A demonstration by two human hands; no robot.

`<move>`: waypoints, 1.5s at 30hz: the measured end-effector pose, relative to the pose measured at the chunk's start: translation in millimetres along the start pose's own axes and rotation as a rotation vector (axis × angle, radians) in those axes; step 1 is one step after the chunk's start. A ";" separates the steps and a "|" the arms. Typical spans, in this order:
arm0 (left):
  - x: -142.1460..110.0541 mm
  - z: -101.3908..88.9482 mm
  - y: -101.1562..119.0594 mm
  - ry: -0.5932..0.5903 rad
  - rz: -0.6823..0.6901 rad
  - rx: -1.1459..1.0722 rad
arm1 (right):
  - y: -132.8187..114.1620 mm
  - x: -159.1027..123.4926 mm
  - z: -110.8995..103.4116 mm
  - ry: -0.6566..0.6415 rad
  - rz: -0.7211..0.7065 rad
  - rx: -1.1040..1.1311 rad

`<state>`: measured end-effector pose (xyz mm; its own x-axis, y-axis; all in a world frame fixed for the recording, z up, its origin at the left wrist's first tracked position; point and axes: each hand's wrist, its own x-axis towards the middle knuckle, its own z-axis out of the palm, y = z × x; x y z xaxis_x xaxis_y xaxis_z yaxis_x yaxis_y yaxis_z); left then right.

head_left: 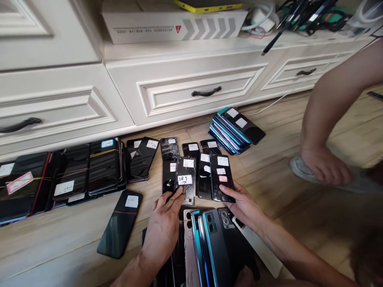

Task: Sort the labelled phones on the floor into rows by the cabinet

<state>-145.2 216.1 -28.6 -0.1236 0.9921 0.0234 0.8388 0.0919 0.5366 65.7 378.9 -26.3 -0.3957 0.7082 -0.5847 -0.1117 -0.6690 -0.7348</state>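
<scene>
My right hand (245, 204) grips the lower right side of a black phone (220, 167) with several paper labels on its face; the thumb lies on top. My left hand (164, 228) has its fingers closed on the lower end of an opened phone (189, 193), whose inner metal frame shows; its label reads "IQ 9 150". Between these two lies another black labelled phone (204, 185). Just behind are a cracked phone (169, 149) and a small dark phone (190, 148). Nearest me stands a row of phones on edge, including a dark blue one (216, 241).
Banded stacks of phones (103, 167) line the floor at left. One dark phone (119, 227) lies apart. A leaning phone stack (236, 127) sits by the white drawers (179, 95). Another person's hand (326, 165) rests near a shoe (299, 169) at right.
</scene>
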 end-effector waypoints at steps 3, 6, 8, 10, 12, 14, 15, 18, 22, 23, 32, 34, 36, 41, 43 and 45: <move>-0.4 0.0 -0.3 -0.042 0.063 -0.004 | 2.6 -1.1 -2.5 -0.034 -0.019 -0.029; 1.3 -1.4 -0.5 -0.115 0.122 -0.013 | 5.8 -0.7 -6.2 -0.049 -0.035 -0.058; 2.9 -1.9 -0.8 -0.144 0.126 -0.017 | 7.7 0.5 -8.4 -0.055 -0.039 -0.078; 3.6 -1.3 -1.1 -0.157 0.125 -0.019 | 9.2 1.4 -9.6 -0.069 -0.038 -0.097; 2.7 -0.1 -1.3 -0.159 0.128 -0.019 | 9.8 1.5 -9.5 -0.079 -0.038 -0.110; 2.0 -0.3 -2.1 -0.148 0.142 -0.021 | 9.3 0.5 -7.9 -0.082 -0.042 -0.117; 2.8 -1.8 -3.1 -0.126 0.158 -0.020 | 8.7 -0.3 -6.7 -0.083 -0.046 -0.118; 14.7 -14.8 -9.9 0.080 0.174 0.028 | 6.4 -2.6 -1.8 -0.091 -0.052 -0.130; 49.6 -41.4 -27.6 0.456 -0.068 0.245 | 6.3 -2.2 1.8 -0.094 -0.057 -0.149; 57.8 -46.0 -32.6 0.483 -0.144 0.303 | 7.0 -1.4 1.7 -0.088 -0.057 -0.148; 69.3 -44.0 -46.7 0.328 -0.380 0.482 | 10.0 -0.1 -1.9 -0.066 -0.029 -0.107; 68.0 -44.1 -43.7 0.318 -0.381 0.484 | 9.2 -1.3 -1.6 -0.072 -0.025 -0.108; 67.8 -44.9 -41.6 0.308 -0.381 0.488 | 8.8 -1.4 -1.3 -0.073 -0.019 -0.110; 68.3 -45.5 -40.7 0.300 -0.386 0.498 | 9.8 1.7 -1.1 -0.080 -0.017 -0.108; 68.1 -45.4 -41.1 0.299 -0.391 0.498 | 10.4 2.3 -1.6 -0.083 -0.024 -0.116; 68.1 -45.3 -42.2 0.297 -0.393 0.501 | 11.2 2.5 -2.9 -0.087 -0.026 -0.136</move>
<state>-213.0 275.9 -11.4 -0.5473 0.8184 0.1749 0.8369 0.5380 0.1013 66.0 373.9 -37.0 -0.4723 0.6985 -0.5377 -0.0003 -0.6101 -0.7923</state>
